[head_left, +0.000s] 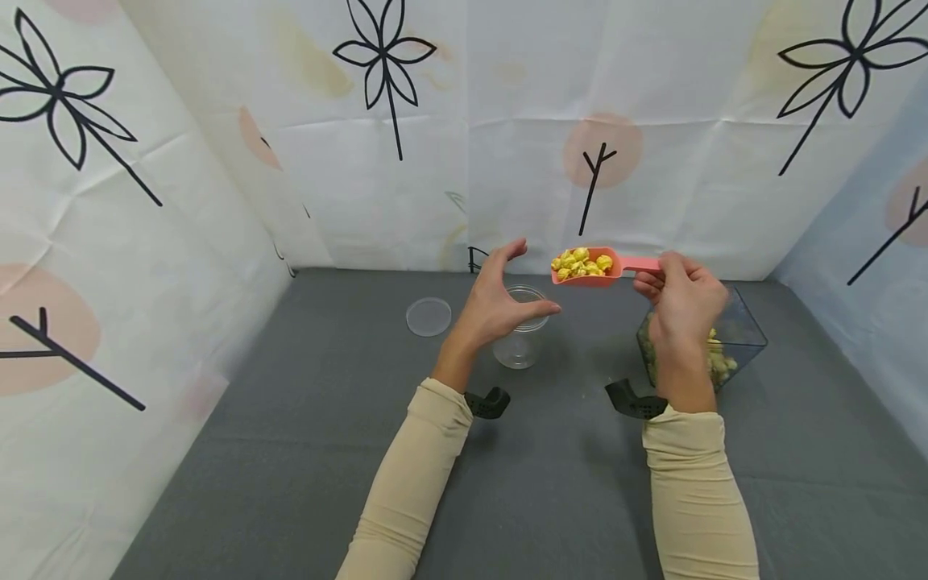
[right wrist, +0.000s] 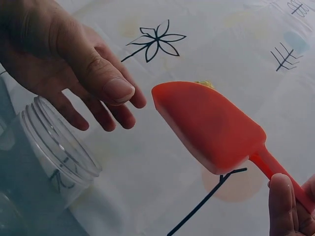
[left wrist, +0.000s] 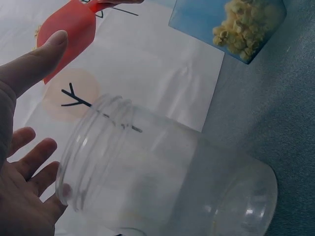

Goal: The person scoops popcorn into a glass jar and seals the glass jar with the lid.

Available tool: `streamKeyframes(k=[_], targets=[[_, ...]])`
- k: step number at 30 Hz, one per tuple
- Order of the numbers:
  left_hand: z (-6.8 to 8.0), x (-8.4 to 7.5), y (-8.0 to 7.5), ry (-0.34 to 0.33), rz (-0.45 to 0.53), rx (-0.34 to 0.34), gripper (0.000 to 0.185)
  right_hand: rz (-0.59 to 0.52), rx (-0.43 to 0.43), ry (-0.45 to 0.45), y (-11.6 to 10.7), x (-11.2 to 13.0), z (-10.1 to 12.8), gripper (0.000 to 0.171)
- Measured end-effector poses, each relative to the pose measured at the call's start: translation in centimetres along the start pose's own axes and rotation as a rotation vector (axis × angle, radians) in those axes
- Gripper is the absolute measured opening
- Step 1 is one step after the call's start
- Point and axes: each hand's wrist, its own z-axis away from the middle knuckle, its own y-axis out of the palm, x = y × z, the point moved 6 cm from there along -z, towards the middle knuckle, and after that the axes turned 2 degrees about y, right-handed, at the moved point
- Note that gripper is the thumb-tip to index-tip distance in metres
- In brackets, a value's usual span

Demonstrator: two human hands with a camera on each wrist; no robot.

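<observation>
My right hand [head_left: 685, 302] grips the handle of a red scoop [head_left: 607, 278], which is raised and loaded with yellow popcorn [head_left: 577, 263]. A clear screw-neck jar [head_left: 516, 354] stands upright on the table without a lid, and the left wrist view shows its body [left wrist: 147, 167] see-through. My left hand [head_left: 496, 302] is spread beside and above the jar's mouth, thumb and fingers apart, holding nothing. In the right wrist view the scoop's tip points toward the left hand [right wrist: 83, 64], with a gap between them.
A clear square bin [head_left: 743, 326] holding popcorn stands on the right, partly behind the right hand. Left of the jar, a round clear lid [head_left: 428, 316] lies flat on the grey table [head_left: 304, 451]. Patterned cloth [head_left: 507, 177] hangs behind and at both sides.
</observation>
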Motion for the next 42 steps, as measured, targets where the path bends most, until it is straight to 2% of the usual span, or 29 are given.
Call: streamKeyframes(k=[9,17,25,35,42], targets=[[0.6,1.5,0.4,-0.035,0.009,0.024,0.101,0.102,0.007,-0.004,0.3,-1.1,0.0,0.007],[0.8,2.0,1.6,-0.032,0.044,0.053,0.104,0.129,0.018,0.027,0.1,-2.1,-0.2,0.006],[0.8,3.0,2.4,-0.058,0.076,0.086,0.104,0.170,0.029,0.063,-0.2,-2.9,-0.2,0.009],[0.6,4.3,2.5,-0.081,0.202,0.106,0.094,0.214,0.062,0.067,0.2,-3.3,-0.2,0.014],[0.6,4.7,2.3,-0.087,0.179,0.120,0.095,0.238,0.069,0.066,0.6,-3.6,-0.2,0.011]])
